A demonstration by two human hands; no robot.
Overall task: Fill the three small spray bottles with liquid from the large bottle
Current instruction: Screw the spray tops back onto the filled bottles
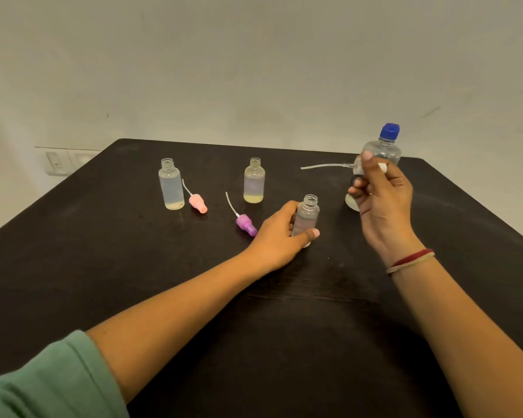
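Left hand [280,235] grips uncapped small bottle [307,214] near large bottle [384,150]; right hand [381,206] pinches apparently white spray head [357,166] in front of it.

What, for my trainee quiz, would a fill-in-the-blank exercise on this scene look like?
The large bottle has a ___ cap.
The right hand holds a ___ spray top.
The small bottle nearest the person is gripped by the ___ hand.
On the table lie a purple spray top and a ___ one.
Missing words: blue; white; left; pink.
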